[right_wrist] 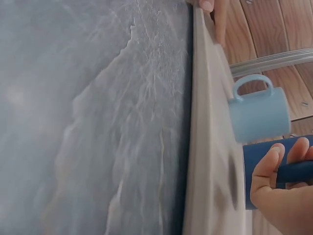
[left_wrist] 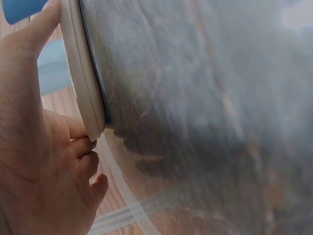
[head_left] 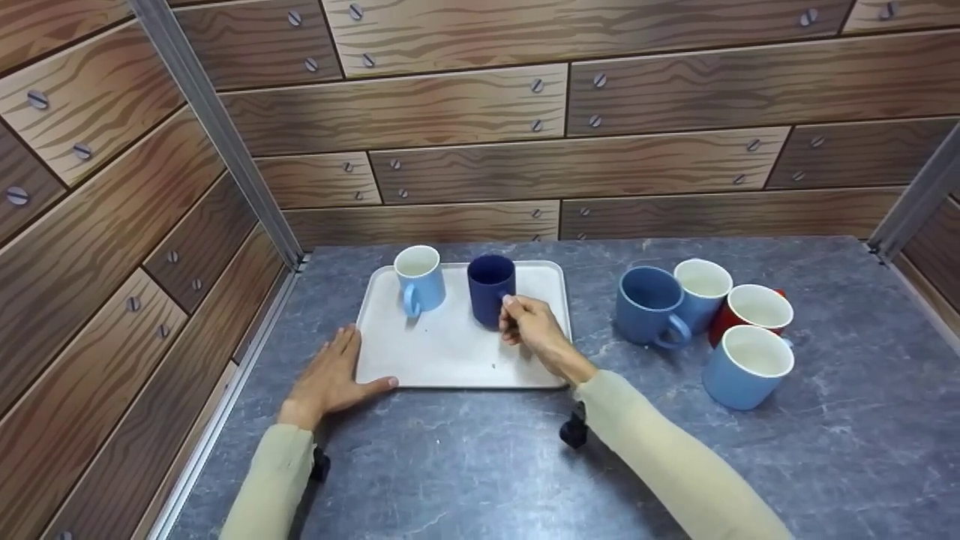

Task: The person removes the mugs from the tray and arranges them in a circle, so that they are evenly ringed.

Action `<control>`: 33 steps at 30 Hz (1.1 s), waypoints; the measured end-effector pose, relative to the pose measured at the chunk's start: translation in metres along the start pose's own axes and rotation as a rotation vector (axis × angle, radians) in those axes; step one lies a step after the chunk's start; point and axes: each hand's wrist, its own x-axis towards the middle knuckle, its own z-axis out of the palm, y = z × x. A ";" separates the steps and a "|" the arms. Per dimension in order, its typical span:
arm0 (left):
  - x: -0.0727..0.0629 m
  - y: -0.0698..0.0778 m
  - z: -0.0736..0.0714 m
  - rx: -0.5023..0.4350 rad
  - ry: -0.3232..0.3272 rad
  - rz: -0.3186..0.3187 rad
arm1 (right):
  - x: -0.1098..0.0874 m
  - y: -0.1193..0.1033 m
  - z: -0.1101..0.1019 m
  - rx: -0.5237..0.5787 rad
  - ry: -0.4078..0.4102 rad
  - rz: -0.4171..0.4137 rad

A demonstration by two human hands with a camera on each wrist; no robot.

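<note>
A white tray [head_left: 442,364] lies on the grey table. My left hand [head_left: 328,381] rests at its near left corner, fingers straight along the left side and thumb on the front edge. With my right hand [head_left: 536,330] I pinch the handle of a dark blue mug [head_left: 489,289], upright at the tray's middle; whether its base touches the tray, I cannot tell. In the right wrist view, fingers curl round that dark blue handle [right_wrist: 296,171]. To the mug's left, a light blue mug [head_left: 422,289] stands on the tray, its handle towards me.
Right of the tray several mugs stand close together: a medium blue mug [head_left: 646,307], a light blue one [head_left: 701,292] behind, a red mug [head_left: 757,307] with a white inside, and another light blue mug [head_left: 746,371] in front. Wood-patterned walls [head_left: 465,165] enclose the table.
</note>
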 end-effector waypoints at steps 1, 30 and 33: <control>0.000 0.000 0.000 -0.002 0.000 0.003 | -0.003 -0.002 -0.004 -0.005 -0.006 -0.002; 0.000 0.001 0.001 0.007 -0.005 0.000 | -0.120 -0.012 -0.143 -0.085 -0.078 -0.212; 0.001 0.001 0.000 0.007 -0.005 -0.004 | -0.126 -0.010 -0.153 -0.082 -0.070 -0.205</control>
